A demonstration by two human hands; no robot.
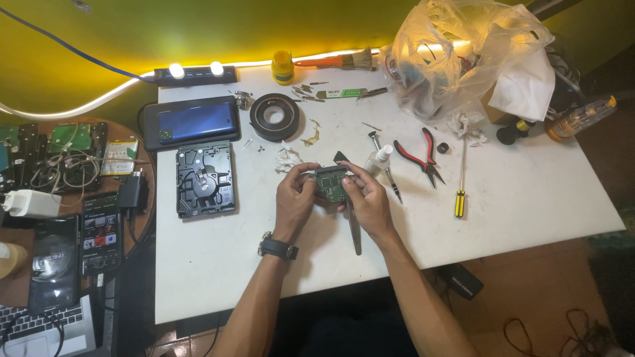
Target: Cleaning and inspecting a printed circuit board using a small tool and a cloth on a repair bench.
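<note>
While both my hands are busy, these are my notes.

Left hand: my left hand (296, 195) is closed on the left edge of the green circuit board (331, 183), thumb on top and fingers curled beneath; a dark wristwatch (277, 248) sits on that wrist.

Right hand: my right hand (368, 198) pinches the board's right edge the same way, gripping nothing else that I can make out.

Where the board is: lifted just above the white table (516, 198), near the middle, right of the opened hard drive (205, 178) and left of the red-handled pliers (419, 154).

Doing it well: I judge it best to hold by the edges only, keep fingertips off the components, keep the board level and close to the tabletop, and press evenly from both sides so it does not flex.

How the board looks: small, roughly rectangular, green, with a dark strip along its far edge; the finer parts are too small to tell.

Close by: a long dark flat tool (354, 228) lies on the table under my right hand, a small white bottle (380, 158) just beyond it, and a yellow-handled screwdriver (460, 185) further right.

Far side: a black ring-shaped part (274, 116) and a dark blue tablet (193, 122).
</note>
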